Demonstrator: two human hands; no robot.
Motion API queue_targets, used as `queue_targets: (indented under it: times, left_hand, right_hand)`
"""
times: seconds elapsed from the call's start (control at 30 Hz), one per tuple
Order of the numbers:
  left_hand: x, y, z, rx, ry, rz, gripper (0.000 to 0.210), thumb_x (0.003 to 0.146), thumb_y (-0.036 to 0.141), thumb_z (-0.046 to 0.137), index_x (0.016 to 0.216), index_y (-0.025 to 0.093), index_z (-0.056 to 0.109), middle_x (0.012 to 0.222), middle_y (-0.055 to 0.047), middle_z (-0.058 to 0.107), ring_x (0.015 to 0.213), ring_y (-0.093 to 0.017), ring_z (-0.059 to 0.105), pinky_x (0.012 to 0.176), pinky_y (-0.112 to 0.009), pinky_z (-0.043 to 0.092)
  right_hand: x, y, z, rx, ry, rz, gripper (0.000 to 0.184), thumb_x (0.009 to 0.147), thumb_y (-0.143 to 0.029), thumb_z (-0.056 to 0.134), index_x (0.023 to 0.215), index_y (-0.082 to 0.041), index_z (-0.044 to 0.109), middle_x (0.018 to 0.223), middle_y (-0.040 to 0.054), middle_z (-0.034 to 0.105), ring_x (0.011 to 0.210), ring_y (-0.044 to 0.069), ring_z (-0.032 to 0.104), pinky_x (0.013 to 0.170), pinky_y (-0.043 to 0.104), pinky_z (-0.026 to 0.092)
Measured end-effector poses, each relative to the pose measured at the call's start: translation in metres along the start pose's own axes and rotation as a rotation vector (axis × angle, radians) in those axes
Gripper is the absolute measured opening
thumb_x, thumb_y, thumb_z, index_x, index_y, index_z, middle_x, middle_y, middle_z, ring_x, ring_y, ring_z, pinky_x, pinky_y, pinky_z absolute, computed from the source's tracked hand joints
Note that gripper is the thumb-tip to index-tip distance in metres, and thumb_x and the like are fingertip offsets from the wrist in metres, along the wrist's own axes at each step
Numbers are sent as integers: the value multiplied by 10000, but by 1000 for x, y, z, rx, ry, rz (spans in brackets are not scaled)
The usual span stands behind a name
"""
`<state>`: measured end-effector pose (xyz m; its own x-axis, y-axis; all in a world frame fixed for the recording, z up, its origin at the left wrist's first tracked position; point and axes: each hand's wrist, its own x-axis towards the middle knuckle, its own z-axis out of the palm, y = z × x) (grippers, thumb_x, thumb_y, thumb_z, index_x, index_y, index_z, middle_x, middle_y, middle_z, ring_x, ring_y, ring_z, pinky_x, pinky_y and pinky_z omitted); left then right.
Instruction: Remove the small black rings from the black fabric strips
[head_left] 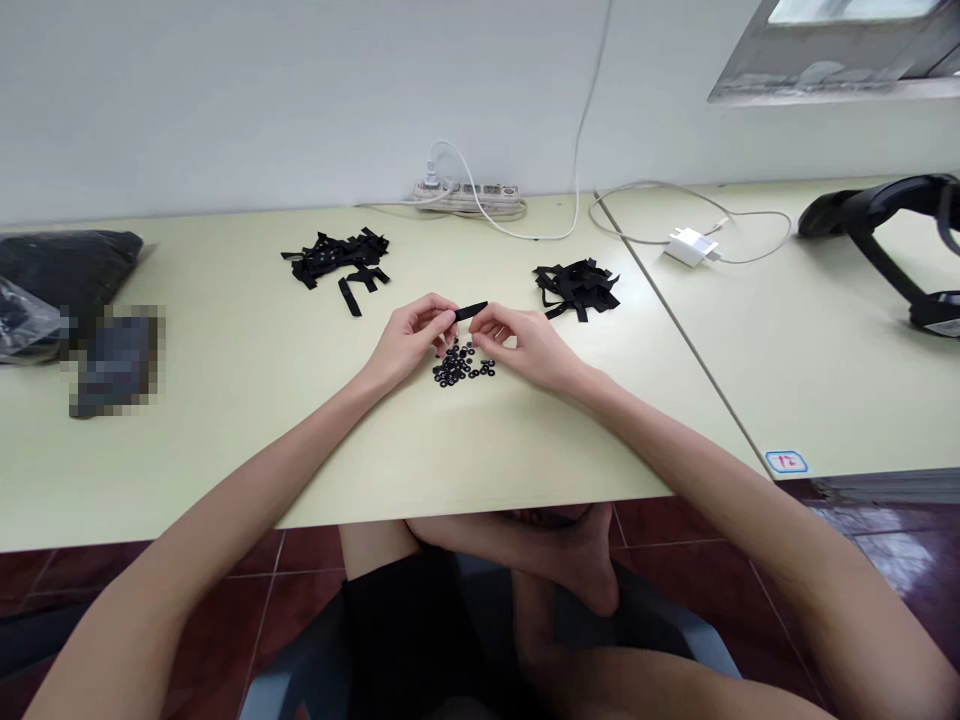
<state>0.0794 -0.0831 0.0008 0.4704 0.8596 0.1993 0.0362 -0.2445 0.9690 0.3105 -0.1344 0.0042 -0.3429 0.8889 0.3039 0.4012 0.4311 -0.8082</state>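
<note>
A black strip (471,312) is held just above the table (360,440), its left end pinched in the left hand's (412,335) grip. The right hand's (517,340) fingers curl at the other end; whether that grip pinches, I cannot tell. Small black rings (454,370) lie below. Farther back are two strip piles (579,287). Right, a blue-bordered label (787,461) seems to read "12"; a device's sticker (943,320) is too small to read.

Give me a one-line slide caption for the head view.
Left hand pinching a black strip, right hand at its other end, near small black rings; strip piles lie beyond.
</note>
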Motion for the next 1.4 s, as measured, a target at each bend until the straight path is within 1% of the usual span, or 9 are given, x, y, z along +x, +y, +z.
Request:
queue_targets:
  times: [0.1, 0.2, 0.3, 0.43, 0.5, 0.7, 0.97, 1.23, 1.4]
  left_hand:
    - [-1, 2, 1, 2, 4, -7, 223, 1013, 425, 775, 1023, 206, 737, 831, -24, 711, 720, -152, 660, 656, -301, 560]
    - [-2, 5, 3, 20, -10, -12, 237, 997, 438, 792, 1007, 208, 739, 822, -23, 714, 715, -148, 651, 663, -298, 553]
    - [-5, 9, 5, 91, -46, -9, 260, 980, 457, 810, 1006, 205, 749, 841, -35, 734, 742, -156, 668, 684, -300, 552]
    - [-7, 12, 6, 166, -66, 6, 288, 963, 475, 821, 1013, 198, 758, 918, -55, 769, 800, -169, 702, 714, -300, 558]
    - [-8, 12, 6, 174, -66, 6, 297, 960, 482, 820, 1010, 196, 755, 925, -58, 778, 806, -172, 709, 721, -303, 562]
    - [-7, 11, 6, 185, -68, 10, 310, 963, 499, 813, 997, 198, 746, 926, -57, 788, 813, -181, 715, 747, -315, 570]
    - [-8, 10, 6, 204, -81, 53, 263, 978, 460, 812, 1004, 204, 753, 901, -39, 794, 816, -179, 713, 778, -318, 555]
    - [-9, 10, 8, 282, -40, 79, 215, 971, 417, 803, 973, 204, 774, 926, -42, 809, 850, -188, 738, 791, -316, 565]
    - [-10, 9, 8, 347, -23, 92, 213, 978, 415, 794, 965, 203, 780, 910, -41, 817, 842, -192, 752, 797, -319, 585]
  right_hand:
    - [2, 5, -2, -28, 137, 43, 98, 1073, -332, 642, 1023, -250, 619, 958, 42, 755, 883, 203, 693, 831, 379, 566]
    - [4, 8, -3, -19, 236, 53, 149, 1077, -396, 670, 1098, -267, 598, 1084, 55, 744, 965, 213, 699, 844, 382, 586]
    - [4, 7, -1, 0, 192, 10, 192, 1074, -443, 689, 1134, -273, 622, 1162, 63, 746, 1046, 222, 703, 870, 382, 595]
    - [3, 5, 2, -5, 130, -29, 146, 1069, -373, 663, 994, -248, 654, 989, 42, 750, 934, 202, 688, 828, 370, 573]
    - [3, 4, 2, 15, 132, -34, 117, 1056, -341, 665, 992, -243, 664, 940, 29, 751, 884, 189, 685, 819, 365, 567]
    - [1, 3, 3, 111, 113, -44, 87, 1009, -320, 718, 1021, -238, 690, 963, 30, 794, 899, 193, 733, 868, 381, 578]
    - [2, 5, 4, 110, 123, 25, 95, 955, -319, 730, 1002, -241, 704, 901, 18, 774, 845, 193, 696, 823, 384, 552]
    - [1, 3, 4, 77, 116, 49, 56, 910, -244, 703, 941, -251, 658, 888, 17, 749, 840, 190, 674, 803, 374, 544]
    - [2, 5, 5, 63, 127, 100, 57, 901, -271, 737, 921, -237, 697, 852, 23, 752, 801, 185, 665, 782, 369, 560]
